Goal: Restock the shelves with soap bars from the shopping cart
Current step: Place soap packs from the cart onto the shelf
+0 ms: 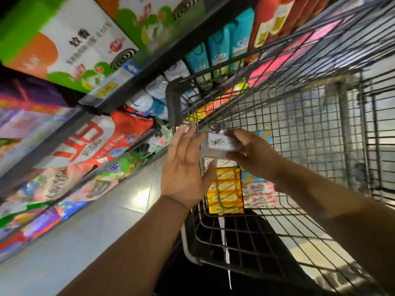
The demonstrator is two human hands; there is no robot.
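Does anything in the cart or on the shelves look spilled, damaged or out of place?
Nothing stands out. The yellow soap bars sit stacked in the cart beside the pink packs, and the white soap pack in the right hand looks intact. The shelves are too blurred to judge.

Gripping a white soap bar (220, 143) with the right hand (255, 155), flat left hand (184, 167) alongside, over a shopping cart (303, 127) beside stocked shelves (136, 82).

White boxed soap bar (220, 143), gripped in the right hand (254, 154), level over the wire shopping cart (299, 124); yellow-wrapped bars (226, 192) stacked on the cart floor below; stocked shelves (119, 97) along the cart's left.
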